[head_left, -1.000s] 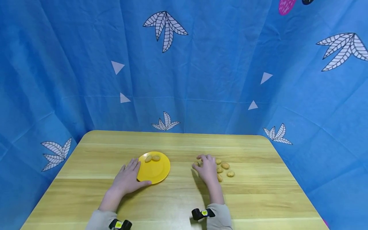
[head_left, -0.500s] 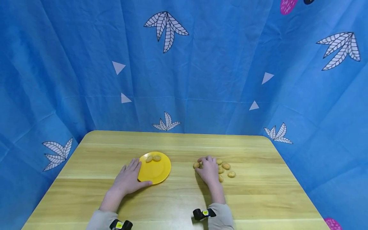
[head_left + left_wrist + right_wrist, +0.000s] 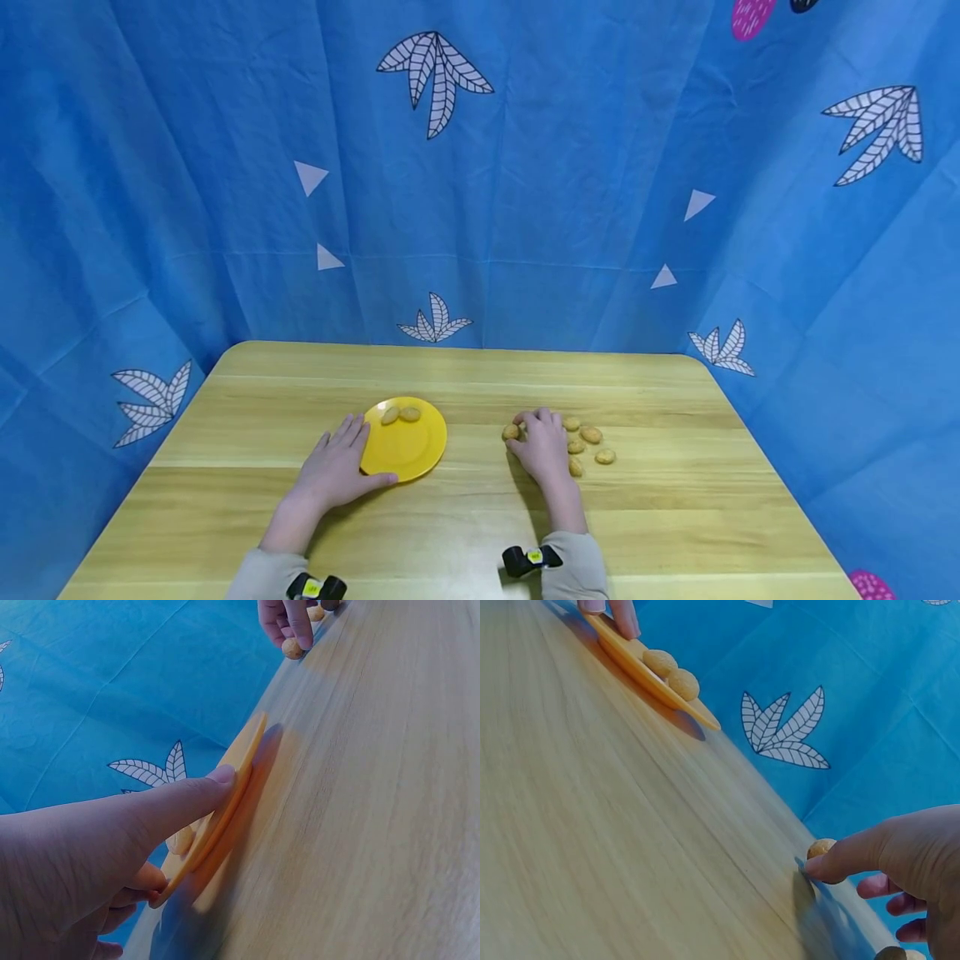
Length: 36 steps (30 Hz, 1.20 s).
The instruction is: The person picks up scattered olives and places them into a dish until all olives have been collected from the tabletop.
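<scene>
A: What is seen nearest, on the near side of the yellow plate [image 3: 408, 450]?

B: Two pale sleeves [image 3: 573, 567] are seen, one to the near left of the plate, the other to its near right. On each wrist a small black camera [image 3: 531, 560] is worn.

A: And how are the hands held?

B: The left hand [image 3: 333, 467] is laid at the plate's left side, its fingers outstretched on the rim; the near rim is touched by its thumb. To the right of the plate, well apart from it, the right hand [image 3: 542, 446] is curled. Between its thumb and forefinger, on the side facing the plate, one tan nut [image 3: 511, 432] is pinched. Whether that nut is raised off the worktop [image 3: 465, 533] cannot be told.

A: Is anything placed farther right of the plate?

B: At least five loose nuts [image 3: 605, 457] are scattered there, past the right hand, some just beside it.

A: What is carried by the plate itself?

B: Two more nuts [image 3: 410, 413] are set side by side on its far part.

A: And beyond?

B: Behind the plate, past the worktop's far edge, a blue cloth [image 3: 555, 167] is hung, printed with white leaves [image 3: 442, 104] and pale triangles [image 3: 310, 177].
</scene>
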### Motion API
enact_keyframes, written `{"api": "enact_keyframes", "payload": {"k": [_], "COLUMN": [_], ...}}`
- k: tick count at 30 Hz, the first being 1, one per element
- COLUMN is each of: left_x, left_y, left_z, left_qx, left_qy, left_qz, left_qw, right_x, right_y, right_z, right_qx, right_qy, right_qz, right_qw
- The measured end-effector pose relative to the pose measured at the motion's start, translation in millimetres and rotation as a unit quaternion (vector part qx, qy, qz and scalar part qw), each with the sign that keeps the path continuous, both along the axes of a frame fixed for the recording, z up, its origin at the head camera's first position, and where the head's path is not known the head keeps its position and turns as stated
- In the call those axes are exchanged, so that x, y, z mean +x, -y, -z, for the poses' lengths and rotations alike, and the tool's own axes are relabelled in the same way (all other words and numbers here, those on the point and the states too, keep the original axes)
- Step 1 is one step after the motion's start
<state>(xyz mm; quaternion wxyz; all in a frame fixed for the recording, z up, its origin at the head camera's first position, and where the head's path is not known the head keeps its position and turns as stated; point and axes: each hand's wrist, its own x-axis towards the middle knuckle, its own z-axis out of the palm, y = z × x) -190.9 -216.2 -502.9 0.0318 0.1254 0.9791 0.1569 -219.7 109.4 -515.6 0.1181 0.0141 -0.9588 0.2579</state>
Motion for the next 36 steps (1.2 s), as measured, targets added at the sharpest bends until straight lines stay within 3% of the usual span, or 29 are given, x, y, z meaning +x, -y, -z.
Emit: {"api": "enact_keyframes", "payload": {"k": [13, 25, 36], "left_x": [-1.4, -3.8, -2.5], "left_y": [0.5, -0.6, -1.0], "left_z": [0.3, -0.4, -1.4], "left_qx": [-0.001, 0.0, 0.002], "left_qy": [0.003, 0.001, 0.004], "left_qz": [-0.001, -0.002, -0.003], "left_qw": [1.0, 1.0, 1.0], "right_x": [1.4, 7.5, 9.2], "right_y": [11, 35, 71], "right_z": [-16.1, -28.8, -26.0], "right_qx": [0.009, -0.015, 0.028], "right_qy": [-0.005, -0.035, -0.065], "right_qz": [-0.023, -0.074, -0.138], "right_qw": [0.9997, 0.9965, 0.9879]}}
